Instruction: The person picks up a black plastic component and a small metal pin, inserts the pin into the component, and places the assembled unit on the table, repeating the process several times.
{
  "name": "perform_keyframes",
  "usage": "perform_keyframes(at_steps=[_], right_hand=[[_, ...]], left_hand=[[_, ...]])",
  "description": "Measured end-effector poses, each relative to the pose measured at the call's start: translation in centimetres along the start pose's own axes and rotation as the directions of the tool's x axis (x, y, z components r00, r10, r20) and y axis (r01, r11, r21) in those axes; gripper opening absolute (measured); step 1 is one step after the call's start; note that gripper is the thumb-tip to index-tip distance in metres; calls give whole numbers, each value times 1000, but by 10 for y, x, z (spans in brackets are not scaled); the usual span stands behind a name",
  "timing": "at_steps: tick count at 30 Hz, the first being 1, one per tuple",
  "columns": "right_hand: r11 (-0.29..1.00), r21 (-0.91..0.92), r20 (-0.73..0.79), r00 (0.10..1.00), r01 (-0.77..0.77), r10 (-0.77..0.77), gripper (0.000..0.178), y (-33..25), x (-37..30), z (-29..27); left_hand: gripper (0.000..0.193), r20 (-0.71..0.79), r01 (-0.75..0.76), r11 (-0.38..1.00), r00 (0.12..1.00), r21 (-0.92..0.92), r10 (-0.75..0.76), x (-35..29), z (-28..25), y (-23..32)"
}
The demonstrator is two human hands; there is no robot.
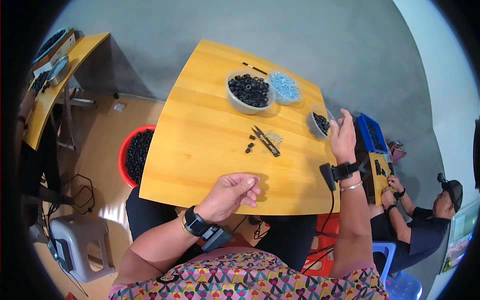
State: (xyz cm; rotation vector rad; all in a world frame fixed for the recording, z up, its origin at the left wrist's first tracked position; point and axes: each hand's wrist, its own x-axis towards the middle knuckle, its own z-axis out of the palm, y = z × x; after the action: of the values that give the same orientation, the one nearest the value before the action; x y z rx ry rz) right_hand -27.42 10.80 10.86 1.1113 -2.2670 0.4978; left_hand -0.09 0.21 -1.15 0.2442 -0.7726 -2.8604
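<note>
My left hand [227, 196] is above the table's near edge, its fingers curled and the thumb pressed on the index finger; whatever lies between them is too small or hidden to make out. At the right edge, my right hand [343, 139] is raised beside a small clear tub [314, 131] of small black parts, fingers stretched and apart. Black-handled thread snips [266, 141] lie mid-table, next to a scatter of small silvery pins [273, 136] and a few loose black pieces [250, 146].
At the back of the wooden table [190, 150] are a bowl of black rings [248, 92], a tub of bluish metal pins [285, 86] and a dark pen-like stick [254, 68]. A red basin [123, 159] of black parts sits left below. Another person [425, 225] works at right.
</note>
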Motion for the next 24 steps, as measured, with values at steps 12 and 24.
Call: perform_keyframes(at_steps=[12,24], right_hand=[[832,526,448,775,174,-445,11,-103,-30,63],[798,455,354,742,395,-569,10,-99,-27,81]], left_hand=[[19,16,26,999,1000,-26,-26,-4,-6,-1],[20,53,24,1000,998,-7,-24,-1,-7,-1]])
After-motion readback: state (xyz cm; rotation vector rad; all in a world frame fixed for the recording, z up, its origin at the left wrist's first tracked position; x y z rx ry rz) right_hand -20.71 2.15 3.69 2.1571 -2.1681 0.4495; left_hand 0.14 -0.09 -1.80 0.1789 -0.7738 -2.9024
